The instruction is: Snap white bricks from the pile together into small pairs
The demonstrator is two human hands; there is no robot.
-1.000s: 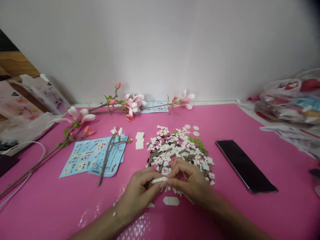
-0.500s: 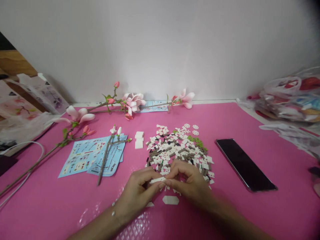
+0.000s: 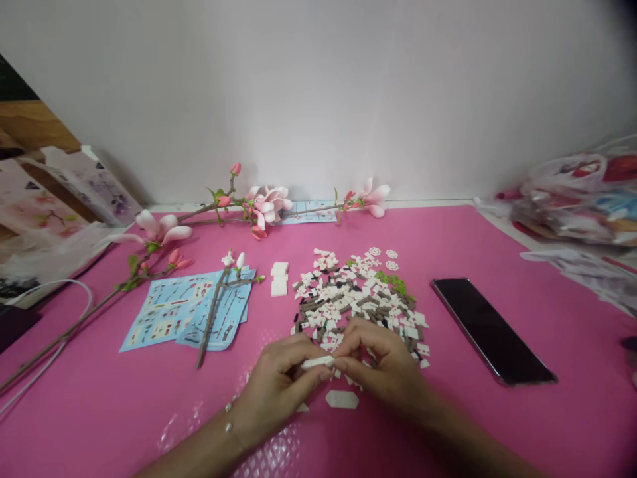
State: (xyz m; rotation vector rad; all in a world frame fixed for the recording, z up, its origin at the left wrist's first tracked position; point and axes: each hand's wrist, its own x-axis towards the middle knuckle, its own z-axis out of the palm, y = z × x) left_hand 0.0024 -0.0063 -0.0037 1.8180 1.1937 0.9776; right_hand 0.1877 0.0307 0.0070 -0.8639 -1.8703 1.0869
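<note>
Pink surface [image 3: 502, 431] runs to a white wall [image 3: 318, 99] across the head view. Upper right of the frame, plastic bags [image 3: 562, 206] lie bunched beyond the surface edge. At left, a white cable [image 3: 87, 309] curves along the edge.

Two artificial magnolia branches are recorded: one along the wall at top centre [image 3: 269, 207], with a blue sheet [image 3: 308, 212] behind it, and one [image 3: 99, 299] slanting from the left edge toward upper left. Left of centre, a bare stem with small white buds [image 3: 212, 325] rests on overlapping blue instruction sheets [image 3: 166, 317]. Just right of these sit stacked white bricks [image 3: 279, 279]. A black smartphone [image 3: 492, 330] lies face up at right, screen dark.

Lower centre, the left hand [image 3: 276, 388], with a bracelet [image 3: 227, 425] at the wrist, and the right hand [image 3: 383, 368] meet at the near edge of a heap of white, brown, black and green bricks [image 3: 348, 299]. The fingers [image 3: 323, 376] of both hands are closed, pinching a slim white plate [image 3: 317, 362] between them, held above the surface. A hexagonal white piece [image 3: 342, 399] lies just below the hands.
</note>
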